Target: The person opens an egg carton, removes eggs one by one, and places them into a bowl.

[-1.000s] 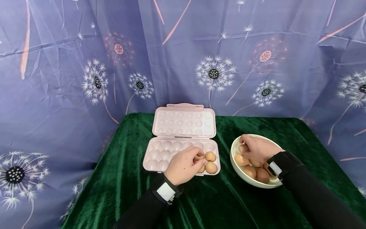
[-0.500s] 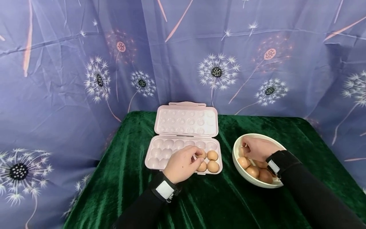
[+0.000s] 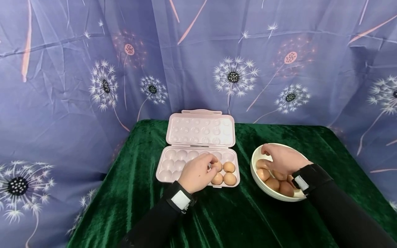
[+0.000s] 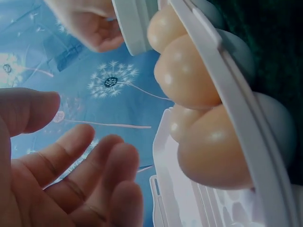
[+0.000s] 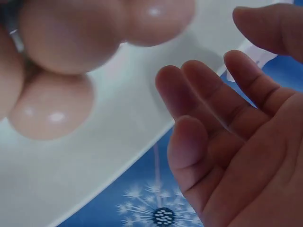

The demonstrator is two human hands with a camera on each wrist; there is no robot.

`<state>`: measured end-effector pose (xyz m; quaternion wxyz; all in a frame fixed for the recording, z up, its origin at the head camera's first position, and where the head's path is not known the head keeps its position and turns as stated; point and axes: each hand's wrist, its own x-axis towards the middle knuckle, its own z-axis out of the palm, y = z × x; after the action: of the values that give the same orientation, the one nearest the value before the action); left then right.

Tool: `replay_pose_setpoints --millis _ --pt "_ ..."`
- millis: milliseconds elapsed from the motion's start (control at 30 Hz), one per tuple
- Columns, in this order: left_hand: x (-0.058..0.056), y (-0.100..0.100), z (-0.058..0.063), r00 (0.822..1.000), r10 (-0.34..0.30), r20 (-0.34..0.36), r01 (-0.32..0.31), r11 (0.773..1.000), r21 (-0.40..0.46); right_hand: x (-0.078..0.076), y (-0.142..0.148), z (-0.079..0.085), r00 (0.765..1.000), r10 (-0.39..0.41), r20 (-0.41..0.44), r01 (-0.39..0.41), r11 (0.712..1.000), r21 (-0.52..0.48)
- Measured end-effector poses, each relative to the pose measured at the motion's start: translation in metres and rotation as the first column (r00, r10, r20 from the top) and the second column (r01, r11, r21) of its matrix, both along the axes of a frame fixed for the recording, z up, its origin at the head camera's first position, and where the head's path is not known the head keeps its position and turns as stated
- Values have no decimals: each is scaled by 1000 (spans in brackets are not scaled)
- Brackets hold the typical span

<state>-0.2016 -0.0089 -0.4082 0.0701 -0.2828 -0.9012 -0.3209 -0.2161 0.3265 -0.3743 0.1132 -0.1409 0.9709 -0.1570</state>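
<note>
A pale pink egg carton point(image 3: 168, 164) lies with its lid point(image 3: 201, 130) raised at the back. Several light brown eggs point(image 3: 230, 178) sit in cups at its right end. Beside them hovers my left hand point(image 3: 197, 174); the left wrist view shows its fingers loosely bent, apart from the nearest egg point(image 4: 213, 146). My right hand point(image 3: 283, 159) reaches over the cream bowl point(image 3: 254, 172), which holds several brown eggs point(image 3: 272, 184). In the right wrist view its thumb and fingers are spread, holding nothing, with bowl eggs point(image 5: 52, 106) a short way off.
Dark green velvet cloth point(image 3: 139, 193) covers the table under the carton and bowl. Behind and to the left hangs a blue-violet curtain point(image 3: 192, 69) with a dandelion print. The bowl stands a short gap right of the carton.
My left hand has drawn slightly left from the egg by its fingertips. The fingers of my right hand have come away from an egg in the bowl. The head view has shifted a little.
</note>
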Motion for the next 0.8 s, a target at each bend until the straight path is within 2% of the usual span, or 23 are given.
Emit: replay_pose_setpoints --millis 67,167,367,533,633,800 --pt "-4 2 0 1000 10 12 -10 999 -33 1 -3 4 991 72 -113 -66 996 54" --pt "-9 5 -1 999 31 27 -28 994 -103 5 -11 9 968 138 -208 -123 989 87" --pt "-19 12 -4 996 62 70 -45 975 -218 16 -28 14 965 151 -213 -148 988 31" --pt "-21 17 -9 992 85 90 -56 958 -283 24 -40 11 958 171 -229 -173 985 10" --pt "-23 22 -12 993 91 79 -62 949 -309 27 -46 11 946 188 -265 -192 981 11" --pt "-27 29 -18 996 81 34 -64 939 -338 28 -50 11 907 225 -356 -240 971 1"
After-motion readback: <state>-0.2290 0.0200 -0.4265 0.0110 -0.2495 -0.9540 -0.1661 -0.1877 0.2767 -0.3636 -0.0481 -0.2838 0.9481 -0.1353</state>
